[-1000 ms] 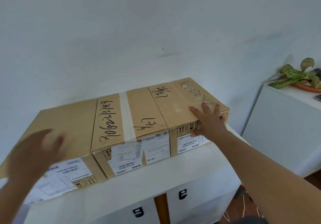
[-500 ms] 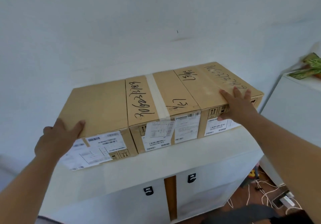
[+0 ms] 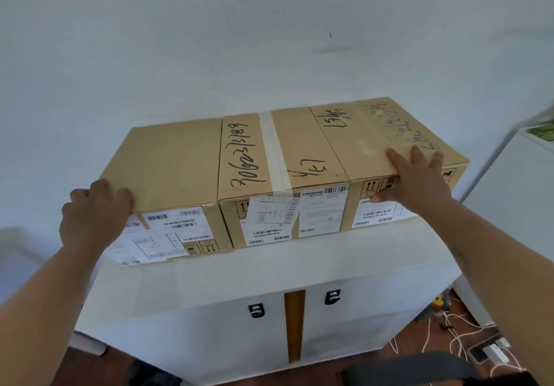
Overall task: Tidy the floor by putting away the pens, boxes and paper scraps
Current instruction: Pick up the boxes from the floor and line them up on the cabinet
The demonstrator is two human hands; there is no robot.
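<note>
left hand (image 3: 93,214) curls round left box (image 3: 171,160) corner, right hand (image 3: 416,181) flat on right box (image 3: 359,145), white cabinet (image 3: 329,259) beneath, wall (image 3: 269,41) behind.

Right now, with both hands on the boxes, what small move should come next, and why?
Probably push the left box back toward the wall. Its front stands further forward than that of the middle box, close to the cabinet edge, and the left hand holds its front corner.

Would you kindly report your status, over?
Left hand grips left brown cardboard box at its corner. Right hand flat on right brown cardboard box. Both sit on white cabinet. Nothing in the way.
</note>
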